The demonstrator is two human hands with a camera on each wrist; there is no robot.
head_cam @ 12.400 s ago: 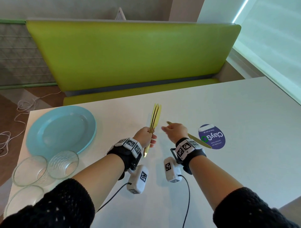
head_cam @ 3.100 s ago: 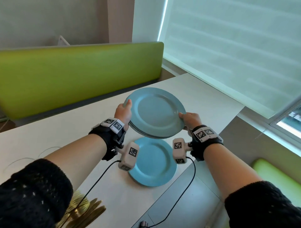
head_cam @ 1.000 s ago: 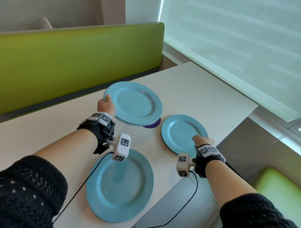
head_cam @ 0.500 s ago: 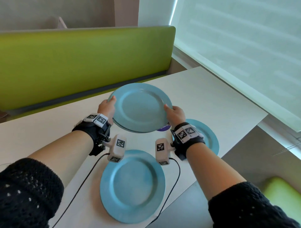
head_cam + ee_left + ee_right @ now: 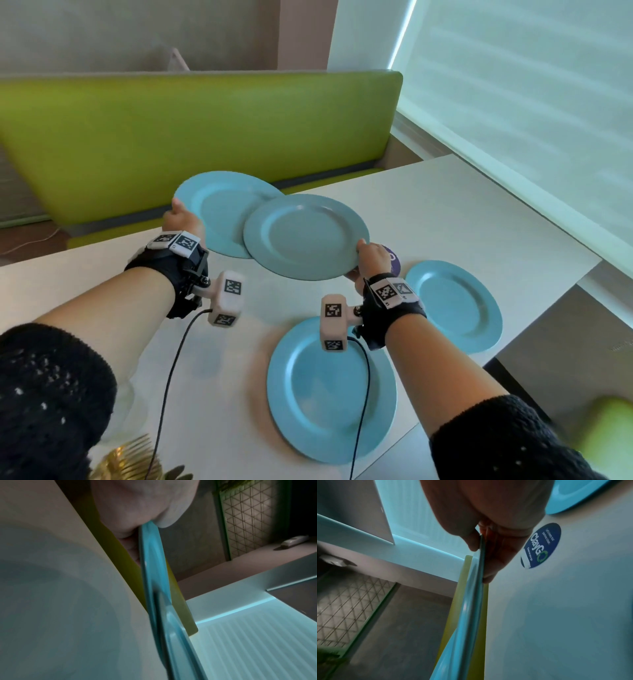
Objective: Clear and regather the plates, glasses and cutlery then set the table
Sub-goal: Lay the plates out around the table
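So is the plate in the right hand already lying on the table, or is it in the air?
In the air. The right hand pinches the plate by its rim above the table, partly over the plate in the left hand.

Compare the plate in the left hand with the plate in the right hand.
The left hand pinches the farther round blue plate; the right hand pinches the nearer round blue plate. The nearer overlaps the farther's edge and looks greyer, the farther brighter. Both are held above the white table.
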